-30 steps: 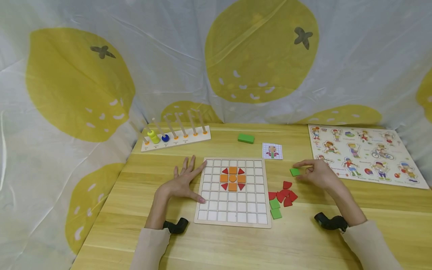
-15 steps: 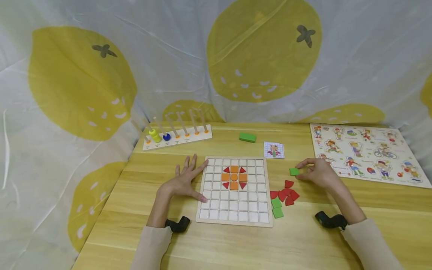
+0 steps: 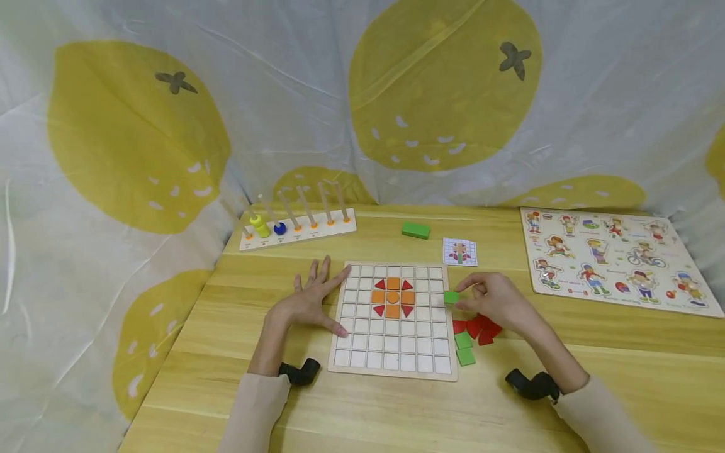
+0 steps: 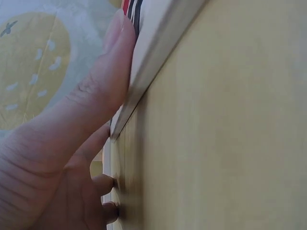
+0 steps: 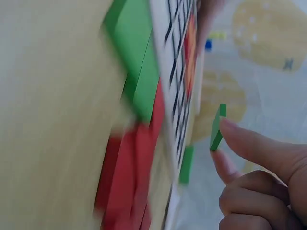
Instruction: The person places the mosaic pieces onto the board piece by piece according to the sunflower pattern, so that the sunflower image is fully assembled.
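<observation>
My right hand (image 3: 494, 301) pinches a green square tile (image 3: 450, 297) between thumb and forefinger, above the right edge of the white grid board (image 3: 374, 363). In the right wrist view that green tile (image 5: 218, 127) is held up off the table. My left hand (image 3: 306, 306) lies spread at the board's left side, thumb and forefinger touching its rim, as the left wrist view shows with the thumb (image 4: 96, 91) on the frame. On the grid, orange squares (image 3: 393, 311) surround an orange round piece (image 3: 393, 297), with red triangles (image 3: 407, 311) at the corners.
Loose red pieces (image 3: 479, 327) and green squares (image 3: 466, 357) lie right of the board. Behind it are a printed pattern card (image 3: 460, 251), a green block (image 3: 416, 231) and a peg stand (image 3: 317, 231). A picture puzzle board (image 3: 617, 264) lies at far right.
My right hand has carried the green tile leftward, from beside the puzzle board to the grid board's right edge. My left hand has stayed on the board.
</observation>
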Available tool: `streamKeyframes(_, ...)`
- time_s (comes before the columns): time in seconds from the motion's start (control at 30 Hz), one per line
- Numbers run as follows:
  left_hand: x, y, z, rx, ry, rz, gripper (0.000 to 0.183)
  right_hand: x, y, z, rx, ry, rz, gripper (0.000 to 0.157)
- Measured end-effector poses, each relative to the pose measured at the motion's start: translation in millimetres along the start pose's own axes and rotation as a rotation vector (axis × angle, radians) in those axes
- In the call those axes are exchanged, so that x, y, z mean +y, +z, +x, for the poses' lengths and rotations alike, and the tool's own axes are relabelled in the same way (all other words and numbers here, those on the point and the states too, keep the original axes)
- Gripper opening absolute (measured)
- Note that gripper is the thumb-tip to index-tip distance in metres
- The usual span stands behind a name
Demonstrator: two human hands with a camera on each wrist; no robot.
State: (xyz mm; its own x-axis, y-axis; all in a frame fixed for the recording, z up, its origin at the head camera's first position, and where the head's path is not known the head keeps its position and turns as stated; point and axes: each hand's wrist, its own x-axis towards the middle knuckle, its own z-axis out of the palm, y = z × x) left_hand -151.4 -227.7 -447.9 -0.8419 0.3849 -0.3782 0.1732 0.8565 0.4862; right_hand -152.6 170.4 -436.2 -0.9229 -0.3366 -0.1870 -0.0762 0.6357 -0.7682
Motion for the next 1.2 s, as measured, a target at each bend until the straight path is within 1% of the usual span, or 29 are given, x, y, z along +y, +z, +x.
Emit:
streamKeyframes(0.1, 0.0, -1.0, 2.6, -0.001, -0.009, 0.0, 0.134, -21, 23.4, 1, -0.056, -0.017, 0.037, 0.025)
streamKeyframes(0.2, 0.3, -1.5, 5.2, 0.001, -0.011, 0.004, 0.133, -36, 46.6, 4, -0.089, -0.036, 0.035, 0.023)
streamKeyframes(0.3, 2.2, -2.6, 7.3, 0.004, -0.012, 0.01, 0.133, -44, 63.9, 9, -0.088, -0.04, 0.009, 0.023)
streamKeyframes(0.4, 2.9, -3.4, 8.2, 0.004, -0.019, 0.013, 0.133, -50, 73.9, 12, -0.073, -0.025, -0.008, 0.022)
streamKeyframes(0.6, 0.1, -2.9, 8.0, 0.003, -0.01, 0.002, 0.134, -53, 79.7, 14, -0.083, -0.004, -0.015, 0.023)
streamKeyframes(0.77, -0.4, -1.4, 7.2, -0.003, -0.011, 0.0, 0.134, -49, 80.3, 14, -0.1, -0.034, 0.013, 0.021)
streamKeyframes(0.87, -0.1, -1.1, 7.2, -0.003, -0.01, -0.005, 0.134, -47, 80.7, 15, -0.094, -0.052, 0.024, 0.02)
streamKeyframes(1.03, -0.2, -1.5, 7.6, -0.002, -0.008, -0.009, 0.134, -47, 82.5, 18, -0.08, -0.054, 0.024, 0.018)
streamKeyframes(1.2, -0.9, -1.5, 7.6, -0.004, -0.011, -0.011, 0.134, -48, 85.4, 21, -0.085, -0.072, 0.039, 0.017)
